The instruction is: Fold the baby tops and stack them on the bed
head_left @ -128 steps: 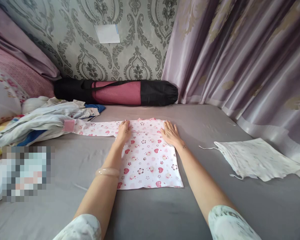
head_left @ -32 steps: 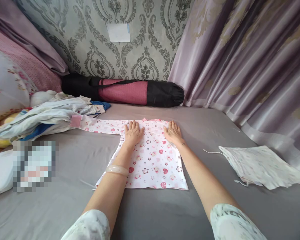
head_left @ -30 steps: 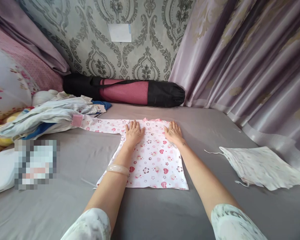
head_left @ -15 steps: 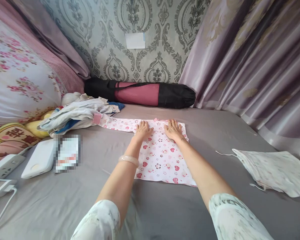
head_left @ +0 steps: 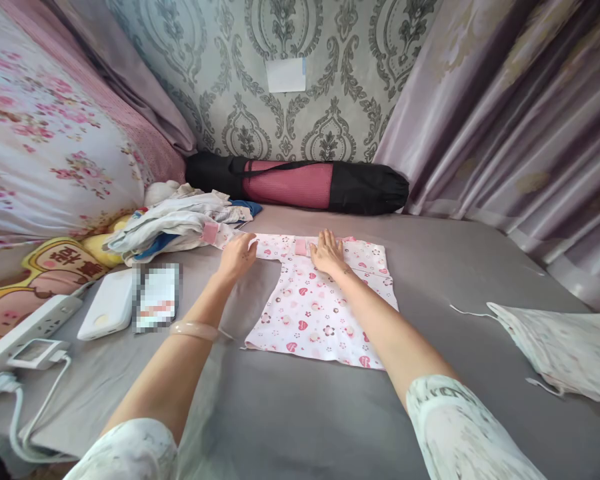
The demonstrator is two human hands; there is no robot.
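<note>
A small white long-sleeved shirt [head_left: 313, 313] printed with pink hearts and flowers lies spread on the grey sheet. Its right sleeve is folded across the top, with the pink cuff [head_left: 301, 247] lying on the shirt near the neckline. The other sleeve reaches out to the left, its pink cuff [head_left: 210, 233] beside the clothes pile. My right hand [head_left: 327, 253] rests flat on the folded sleeve, fingers stretched. Over the outstretched left sleeve is my left hand [head_left: 237, 257], thumb apart from the fingers; whether it touches the cloth is unclear.
A heap of clothes [head_left: 173, 223] and a plush cushion [head_left: 40, 287] lie left, near a white power bank [head_left: 107, 303], a blurred-out item [head_left: 156, 299] and a power strip [head_left: 45, 323]. A rolled mat in a bag [head_left: 287, 183] lies along the wall. Folded pale cloth [head_left: 555, 343] lies right.
My left hand has moved left from the shirt's upper body to the outstretched sleeve, uncovering the folded sleeve's cuff. My right hand has shifted slightly left on the shirt. The view has turned a little left.
</note>
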